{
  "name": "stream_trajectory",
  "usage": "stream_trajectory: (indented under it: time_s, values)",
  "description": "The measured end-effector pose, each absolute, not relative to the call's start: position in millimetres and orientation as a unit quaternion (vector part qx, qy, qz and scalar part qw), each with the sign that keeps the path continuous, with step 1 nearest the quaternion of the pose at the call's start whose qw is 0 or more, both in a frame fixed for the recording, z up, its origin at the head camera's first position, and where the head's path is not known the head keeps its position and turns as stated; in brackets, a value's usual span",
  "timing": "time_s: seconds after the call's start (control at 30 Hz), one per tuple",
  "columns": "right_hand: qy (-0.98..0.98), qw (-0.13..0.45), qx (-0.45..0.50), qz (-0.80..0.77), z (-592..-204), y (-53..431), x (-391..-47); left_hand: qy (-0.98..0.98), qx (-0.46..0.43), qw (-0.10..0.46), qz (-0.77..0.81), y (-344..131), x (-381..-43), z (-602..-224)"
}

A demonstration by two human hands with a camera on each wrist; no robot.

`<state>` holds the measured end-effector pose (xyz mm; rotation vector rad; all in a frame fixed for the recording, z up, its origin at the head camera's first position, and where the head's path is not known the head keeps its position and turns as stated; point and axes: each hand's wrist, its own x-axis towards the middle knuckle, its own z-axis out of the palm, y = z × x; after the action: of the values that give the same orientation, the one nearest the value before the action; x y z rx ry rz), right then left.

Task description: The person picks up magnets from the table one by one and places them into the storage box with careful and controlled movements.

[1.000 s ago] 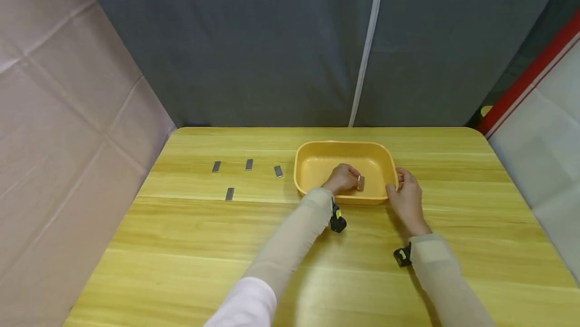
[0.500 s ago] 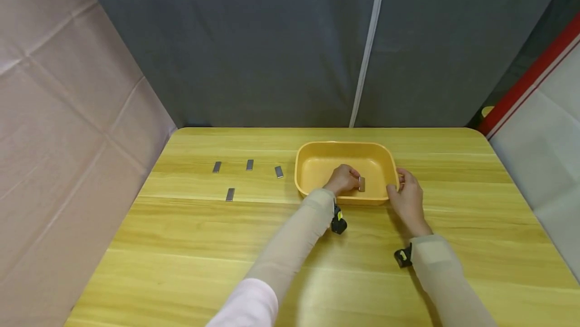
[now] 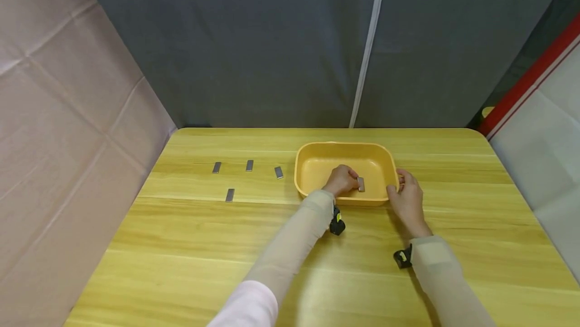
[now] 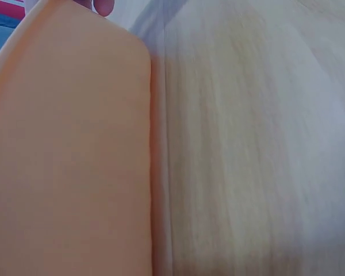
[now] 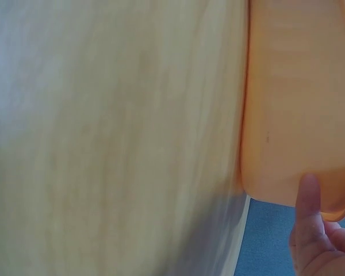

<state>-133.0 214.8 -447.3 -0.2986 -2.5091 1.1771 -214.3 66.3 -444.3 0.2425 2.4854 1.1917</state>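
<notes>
An orange plastic tray (image 3: 322,162) stands on the wooden table. Inside it, my left hand (image 3: 341,180) pinches a small flat grey rectangular piece (image 3: 361,184) near the tray's front right part. My right hand (image 3: 409,202) holds the tray's right front corner. The right wrist view shows the thumb (image 5: 309,198) against the tray's outer wall (image 5: 299,115), with other fingers partly hidden behind it. In the left wrist view, the tray's wall (image 4: 75,149) hides my left hand and the piece; a fingertip (image 4: 103,7) shows at the top.
Several similar grey pieces lie on the table left of the tray: one nearest the tray (image 3: 278,172), others farther left, including a front piece (image 3: 230,195). A dark grey curtain (image 3: 272,55) hangs behind the table (image 3: 181,246).
The piece in my left hand has shifted and turned very slightly, with its face looking lighter. My right hand stays on the tray's corner, and the tray keeps its place.
</notes>
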Motion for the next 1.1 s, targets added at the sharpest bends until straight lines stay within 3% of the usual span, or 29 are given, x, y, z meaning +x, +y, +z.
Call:
stream_trajectory:
  time_s: [1.1]
  values:
    - [-0.887,0.193,-0.099,0.407,-449.3,214.9,-132.7,0.886,0.070,0.177,0.424,68.9,-213.5,-444.4]
